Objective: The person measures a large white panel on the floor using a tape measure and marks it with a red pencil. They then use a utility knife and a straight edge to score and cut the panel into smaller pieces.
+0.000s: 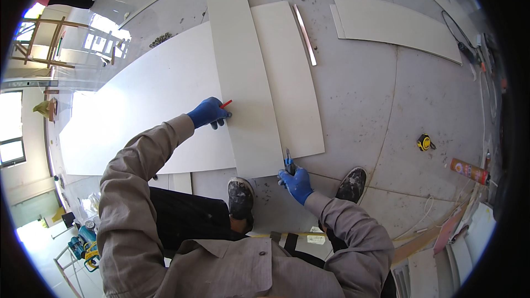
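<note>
My left hand (208, 112), in a blue glove, is closed at the left edge of a long off-white board strip (245, 66). A thin red pencil (226, 104) sticks out of its fingers over the strip. My right hand (297, 183), also gloved in blue, is wrapped round a blue utility knife (289, 163) at the strip's near right corner. The knife's tip points away from me, along the strip's right edge. Beneath the strip lies a wide white panel (171, 88), reaching out on both sides of it.
A narrow shiny strip (305, 36) lies right of the panel. More cut boards (395, 25) rest farther right. On the floor are a yellow tape measure (424, 142) and an orange canister (468, 170). My shoe (241, 198) stands close to the panel's near edge.
</note>
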`<state>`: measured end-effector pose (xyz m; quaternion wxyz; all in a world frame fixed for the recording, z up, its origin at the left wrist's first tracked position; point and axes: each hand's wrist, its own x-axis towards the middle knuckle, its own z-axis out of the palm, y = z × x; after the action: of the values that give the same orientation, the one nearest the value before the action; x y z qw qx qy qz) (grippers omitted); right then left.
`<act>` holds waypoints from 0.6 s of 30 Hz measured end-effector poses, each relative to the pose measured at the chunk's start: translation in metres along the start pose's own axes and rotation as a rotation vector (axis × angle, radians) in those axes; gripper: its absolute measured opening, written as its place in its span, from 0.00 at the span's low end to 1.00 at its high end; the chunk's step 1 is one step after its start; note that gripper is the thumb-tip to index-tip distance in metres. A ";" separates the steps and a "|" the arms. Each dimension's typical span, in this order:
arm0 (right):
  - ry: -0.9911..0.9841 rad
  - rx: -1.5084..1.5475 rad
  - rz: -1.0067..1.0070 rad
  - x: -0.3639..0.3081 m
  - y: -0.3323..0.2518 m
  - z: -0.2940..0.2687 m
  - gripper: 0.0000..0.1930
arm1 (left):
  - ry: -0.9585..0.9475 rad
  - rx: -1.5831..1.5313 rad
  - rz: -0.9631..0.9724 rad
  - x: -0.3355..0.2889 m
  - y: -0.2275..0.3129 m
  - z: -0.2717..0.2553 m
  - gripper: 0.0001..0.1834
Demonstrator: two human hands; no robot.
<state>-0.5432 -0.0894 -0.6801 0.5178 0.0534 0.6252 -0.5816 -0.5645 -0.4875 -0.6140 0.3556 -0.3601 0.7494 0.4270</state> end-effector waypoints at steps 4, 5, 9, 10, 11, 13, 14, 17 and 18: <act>-0.015 0.059 -0.008 -0.006 0.004 -0.006 0.06 | 0.023 0.001 0.046 0.002 -0.006 0.010 0.18; -0.037 -0.027 -0.032 -0.009 0.006 -0.006 0.06 | 0.021 -0.036 0.041 0.003 -0.008 0.013 0.19; 0.022 -0.085 0.025 -0.014 0.015 -0.012 0.06 | -0.024 -0.052 0.026 0.009 -0.008 0.024 0.19; 0.040 -0.040 0.070 -0.014 0.017 -0.013 0.07 | -0.022 -0.019 0.008 0.010 -0.006 0.023 0.19; 0.024 0.029 0.092 -0.014 0.017 -0.014 0.07 | -0.003 0.008 0.014 0.009 -0.004 0.025 0.18; 0.068 0.130 0.128 -0.012 0.017 -0.016 0.08 | -0.014 -0.010 0.023 0.007 0.003 0.025 0.18; 0.079 0.191 0.137 -0.011 0.016 -0.016 0.08 | -0.014 -0.022 0.025 0.006 0.006 0.025 0.17; 0.085 0.215 0.139 -0.010 0.013 -0.015 0.07 | -0.022 -0.001 -0.001 0.001 0.014 0.024 0.18; 0.093 0.200 0.153 -0.010 0.012 -0.014 0.08 | -0.029 0.009 -0.007 -0.001 0.016 0.024 0.18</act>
<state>-0.5385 -0.0694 -0.6836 0.5230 0.1792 0.5817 -0.5966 -0.5720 -0.4597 -0.6166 0.3698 -0.3550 0.7447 0.4274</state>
